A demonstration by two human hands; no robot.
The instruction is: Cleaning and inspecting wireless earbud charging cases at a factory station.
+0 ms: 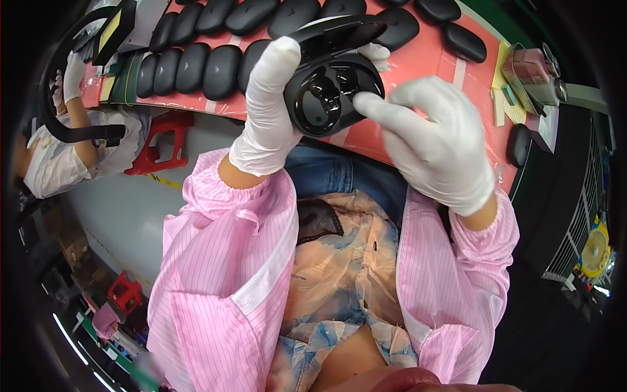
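Observation:
My left hand [268, 108], in a white glove, holds up a black earbud charging case [307, 117] with its lid [343, 36] raised. The thumb stands along the case's left side, and gloved fingertips show behind its right side. Inside are rounded wells with glossy black shapes; reflections hide whether these are earbuds. My right hand [441, 134], gloved too, is at the case's right side. One outstretched fingertip meets the inner rim there, while the other fingers bend apart from it. Nothing shows in its grasp.
Several closed black cases [222, 72] stand in rows on the red table mat [431, 72] beyond my hands. One more case [519, 145] lies by the right edge, near a container with pink contents [526, 65]. At left, a co-worker's gloved hand [74, 75] and red stool [163, 144] appear.

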